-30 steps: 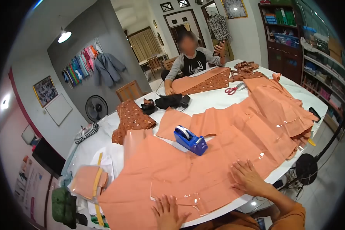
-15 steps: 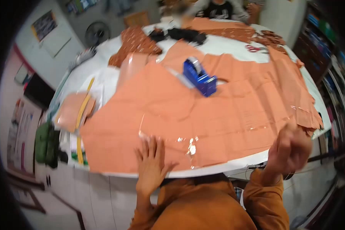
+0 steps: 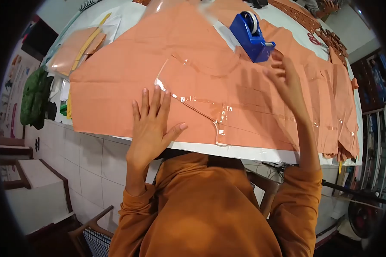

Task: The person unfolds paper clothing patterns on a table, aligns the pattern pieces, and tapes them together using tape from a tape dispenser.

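My left hand [image 3: 151, 124] lies flat with spread fingers on the peach fabric [image 3: 116, 90], near the table's front edge. Strips of clear tape [image 3: 223, 115] shine on the fabric to the right of it. My right hand [image 3: 288, 81] is raised over the fabric with its fingers apart and slightly curled, holding nothing. Just beyond its fingertips stands the blue tape dispenser [image 3: 252, 38], with a white roll in it. Whether the right fingertips touch the dispenser, I cannot tell.
A yellow measuring tape [image 3: 85, 49] crosses a plastic packet [image 3: 66, 53] at the left. Red-handled scissors [image 3: 314, 39] and brown patterned fabric [image 3: 332, 43] lie at the back right. Part of another person's hand [image 3: 330, 7] shows beyond. A green bag [image 3: 33, 96] hangs at the left edge.
The view has tilted down. My right hand has lifted off the fabric and moved to the dispenser, its fingers now apart. My left hand has stayed flat on the fabric.
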`<control>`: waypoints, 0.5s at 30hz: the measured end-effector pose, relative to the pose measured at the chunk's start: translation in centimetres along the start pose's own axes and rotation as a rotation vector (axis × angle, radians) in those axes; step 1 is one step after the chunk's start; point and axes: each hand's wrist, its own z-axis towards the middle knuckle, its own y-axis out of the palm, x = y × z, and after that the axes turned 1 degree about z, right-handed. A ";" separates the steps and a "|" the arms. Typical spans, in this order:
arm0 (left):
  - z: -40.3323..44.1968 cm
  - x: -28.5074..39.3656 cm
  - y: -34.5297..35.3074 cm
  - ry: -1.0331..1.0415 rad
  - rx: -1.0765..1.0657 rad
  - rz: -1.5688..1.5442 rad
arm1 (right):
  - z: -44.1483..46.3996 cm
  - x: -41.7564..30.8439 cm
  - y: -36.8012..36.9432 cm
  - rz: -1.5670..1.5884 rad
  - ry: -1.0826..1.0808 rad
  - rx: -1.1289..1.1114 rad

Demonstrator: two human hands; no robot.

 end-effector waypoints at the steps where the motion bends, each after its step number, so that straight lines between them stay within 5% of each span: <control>1: -0.1 -0.2 -0.2 -0.006 -0.009 -0.001 | -1.5 -0.6 -0.1 -0.073 -0.070 -0.049; 5: 0.2 -0.3 -0.4 0.002 -0.033 0.008 | -7.5 -3.5 0.0 -0.123 0.046 -0.135; 15: 0.1 0.0 -1.0 -0.020 -0.093 0.053 | -13.8 -3.5 -0.8 -0.366 -0.053 -0.262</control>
